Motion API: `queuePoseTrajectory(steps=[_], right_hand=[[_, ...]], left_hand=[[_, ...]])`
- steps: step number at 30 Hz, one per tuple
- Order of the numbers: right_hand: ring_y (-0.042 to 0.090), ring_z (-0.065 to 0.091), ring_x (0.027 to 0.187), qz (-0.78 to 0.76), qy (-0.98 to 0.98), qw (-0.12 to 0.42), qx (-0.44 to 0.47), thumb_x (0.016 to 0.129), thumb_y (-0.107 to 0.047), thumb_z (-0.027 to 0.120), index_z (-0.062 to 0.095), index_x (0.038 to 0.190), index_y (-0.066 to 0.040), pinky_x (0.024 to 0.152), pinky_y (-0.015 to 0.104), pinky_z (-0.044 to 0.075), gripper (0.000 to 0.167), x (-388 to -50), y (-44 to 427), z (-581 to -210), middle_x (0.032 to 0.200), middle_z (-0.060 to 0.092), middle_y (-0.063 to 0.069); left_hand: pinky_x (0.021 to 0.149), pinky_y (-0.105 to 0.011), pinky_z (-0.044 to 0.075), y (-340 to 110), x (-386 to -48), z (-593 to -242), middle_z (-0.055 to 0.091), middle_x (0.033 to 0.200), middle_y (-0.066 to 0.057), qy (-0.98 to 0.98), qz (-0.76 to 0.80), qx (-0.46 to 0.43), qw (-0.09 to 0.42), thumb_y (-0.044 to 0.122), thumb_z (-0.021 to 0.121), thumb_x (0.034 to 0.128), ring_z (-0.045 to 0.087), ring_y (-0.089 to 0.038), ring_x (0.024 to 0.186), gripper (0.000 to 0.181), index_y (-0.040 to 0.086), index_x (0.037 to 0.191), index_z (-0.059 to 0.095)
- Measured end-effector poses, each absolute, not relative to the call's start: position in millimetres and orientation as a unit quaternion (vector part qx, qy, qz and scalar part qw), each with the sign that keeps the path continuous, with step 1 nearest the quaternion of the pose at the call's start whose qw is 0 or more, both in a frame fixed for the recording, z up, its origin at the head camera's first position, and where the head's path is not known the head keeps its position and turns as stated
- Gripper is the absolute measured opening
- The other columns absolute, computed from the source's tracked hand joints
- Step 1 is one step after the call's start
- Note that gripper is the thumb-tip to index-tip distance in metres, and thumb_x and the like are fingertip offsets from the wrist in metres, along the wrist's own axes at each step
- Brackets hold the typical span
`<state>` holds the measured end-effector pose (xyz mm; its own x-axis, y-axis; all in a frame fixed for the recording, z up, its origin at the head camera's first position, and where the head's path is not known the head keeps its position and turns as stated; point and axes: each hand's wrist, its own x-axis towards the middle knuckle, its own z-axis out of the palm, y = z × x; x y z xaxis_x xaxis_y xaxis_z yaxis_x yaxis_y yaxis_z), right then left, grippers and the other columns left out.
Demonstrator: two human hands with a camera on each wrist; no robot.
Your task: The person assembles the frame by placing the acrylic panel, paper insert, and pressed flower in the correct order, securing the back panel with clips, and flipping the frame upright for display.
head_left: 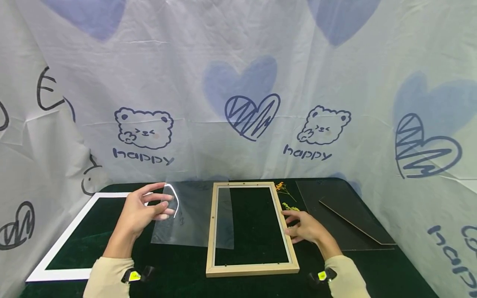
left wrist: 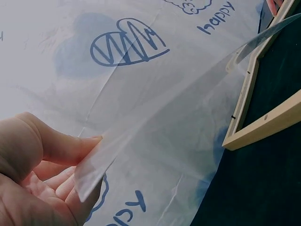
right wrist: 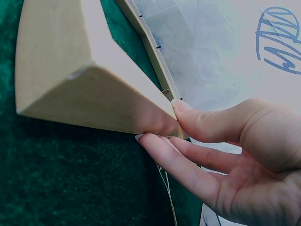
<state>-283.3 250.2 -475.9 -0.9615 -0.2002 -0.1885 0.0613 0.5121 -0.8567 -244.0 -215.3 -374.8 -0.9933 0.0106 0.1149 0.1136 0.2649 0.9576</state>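
Note:
My left hand (head_left: pixel 141 209) pinches the left edge of a clear plastic sheet (head_left: pixel 190 231). In the left wrist view the sheet (left wrist: pixel 155 117) stretches away from thumb and fingers, slightly bent. Its right part overlaps the left side of a light wooden picture frame (head_left: pixel 253 270) in the head view. At the frame's right side, my right hand (head_left: pixel 307 227) grips the bar between thumb and fingers. Up close in the right wrist view, the thumb meets one edge of the frame (right wrist: pixel 56 61) and fingertips touch its outer side.
A white mat border (head_left: pixel 67 238) lies at the left of the dark green table (head_left: pixel 179 273). Small orange flowers (head_left: pixel 279 187) and a yellow-green sprig (head_left: pixel 290 207) lie right of the frame. Farther right is a dark backing board (head_left: pixel 316 192) with a raised flap. A printed curtain (head_left: pixel 193 82) hangs behind.

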Motion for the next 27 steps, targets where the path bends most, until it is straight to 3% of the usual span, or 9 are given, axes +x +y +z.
queuePoseTrajectory(steps=[27], right_hand=[[0.022,0.067,0.085,-0.498,0.856,0.134,-0.042,0.089,0.008,0.074,0.050,0.150,-0.002,0.067,0.040,0.066,0.066,-285,250,-476,0.128,0.056,0.025]], left_hand=[[0.068,-0.027,0.065,-171,-256,-403,0.071,0.126,-0.025,-0.768,-0.640,-0.036,0.010,-0.006,0.065,0.0960,0.078,-0.013,0.077,0.059,0.001,0.151,0.045]])
